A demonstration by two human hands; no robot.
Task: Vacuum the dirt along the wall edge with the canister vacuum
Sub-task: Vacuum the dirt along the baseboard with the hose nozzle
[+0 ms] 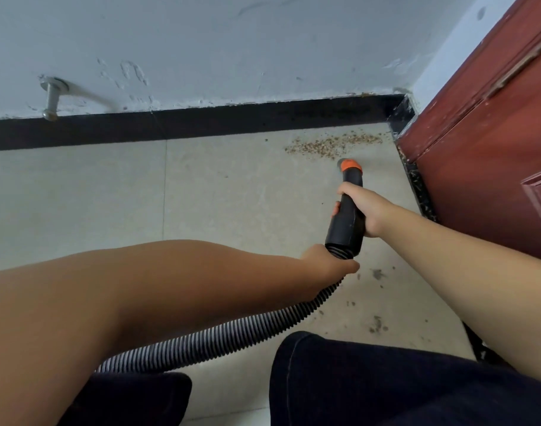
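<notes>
Brown, grainy dirt (333, 145) lies scattered on the pale tiled floor (201, 192) close against the black baseboard (201, 124), in the corner where the grey-white painted wall (232, 50) meets the dark red panelled door (493, 142). It sits just beyond the orange tip (351, 165) of the black plastic vacuum nozzle (348, 216), slightly up and left of it, with a narrow strip of bare tile between the two. A few darker specks (377, 324) dot the floor nearer the person, below the hands.

The right hand (366, 210) is wrapped around the middle of the nozzle, fingers curled over its top and thumb showing on the left side, pointing it toward the corner. The left hand (330, 264) grips the black-and-grey ribbed hose (217, 336) right where it joins the nozzle's rear collar, fingers closed around it from above. From there the hose curves down and left beneath the left forearm. A metal doorstop (51, 101) juts from the wall at far left. Dark trouser legs (386, 379) fill the bottom edge.
</notes>
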